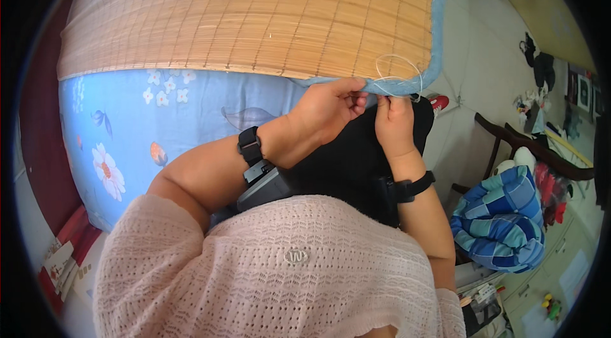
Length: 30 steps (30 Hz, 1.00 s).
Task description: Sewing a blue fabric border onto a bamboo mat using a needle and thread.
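Note:
A tan bamboo mat (273, 13) has blue cloth edging (436, 32) along its right side and along part of its near side. My left hand (321, 112) pinches the near edging between thumb and fingers, its other fingers curled. Just to the right, my right hand (394, 125) is closed at the same edging, thumb and forefinger together. Whether a needle is in those fingers cannot be made out. A loop of thin white thread (398, 56) lies over the mat's near right corner, beside the right hand.
Under the mat spreads a blue flowered bed sheet (197, 105). My dark-clad legs (344, 160) are below my hands. At the right stand a dark wooden chair (534, 153) and a folded blue checked quilt (503, 220). A red shoe (439, 102) shows on the pale floor (464, 39).

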### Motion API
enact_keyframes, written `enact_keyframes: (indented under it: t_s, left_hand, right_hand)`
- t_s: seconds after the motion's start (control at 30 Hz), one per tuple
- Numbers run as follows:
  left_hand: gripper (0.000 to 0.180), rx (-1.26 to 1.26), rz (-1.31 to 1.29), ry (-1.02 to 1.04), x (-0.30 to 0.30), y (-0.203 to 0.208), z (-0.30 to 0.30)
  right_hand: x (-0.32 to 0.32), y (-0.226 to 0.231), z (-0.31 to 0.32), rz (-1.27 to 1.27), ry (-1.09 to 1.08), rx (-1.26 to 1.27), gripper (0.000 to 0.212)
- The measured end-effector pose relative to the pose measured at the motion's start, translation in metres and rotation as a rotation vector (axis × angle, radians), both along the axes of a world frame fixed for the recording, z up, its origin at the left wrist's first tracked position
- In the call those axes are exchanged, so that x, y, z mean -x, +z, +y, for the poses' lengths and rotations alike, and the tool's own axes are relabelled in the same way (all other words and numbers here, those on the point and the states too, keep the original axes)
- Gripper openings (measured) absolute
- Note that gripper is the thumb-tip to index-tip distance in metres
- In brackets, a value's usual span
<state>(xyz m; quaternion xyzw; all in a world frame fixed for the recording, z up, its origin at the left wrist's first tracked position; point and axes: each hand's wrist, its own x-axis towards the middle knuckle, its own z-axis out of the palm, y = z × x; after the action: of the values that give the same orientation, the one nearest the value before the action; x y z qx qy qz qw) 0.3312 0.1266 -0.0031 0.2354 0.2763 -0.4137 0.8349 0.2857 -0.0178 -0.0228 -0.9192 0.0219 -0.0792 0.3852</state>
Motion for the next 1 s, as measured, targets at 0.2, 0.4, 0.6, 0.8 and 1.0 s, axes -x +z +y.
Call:
enact_keyframes:
  t_s: [0.2,0.4,0.6,0.8,1.0]
  left_hand:
    - [0.012,0.032,-0.093,0.006,-0.006,0.002,-0.002]
    - [0.012,0.093,-0.053,0.015,-0.005,0.001,-0.002]
    - [0.012,0.088,-0.168,-0.020,-0.007,0.014,0.004]
    - [0.012,-0.036,-0.084,-0.023,-0.006,0.002,0.005]
    - [0.011,-0.045,-0.022,-0.013,-0.004,0.003,0.000]
  right_hand:
    - [-0.006,0.010,0.016,0.206,-0.170,-0.725,0.016]
    - [-0.007,0.006,0.016,0.129,-0.141,-0.369,0.016]
    - [0.011,-0.001,-0.010,0.028,0.059,-0.032,0.014]
    - [0.014,0.023,0.003,0.100,-0.237,-0.697,0.006]
    - [0.016,0.039,-0.011,-0.103,-0.561,-1.155,0.006]
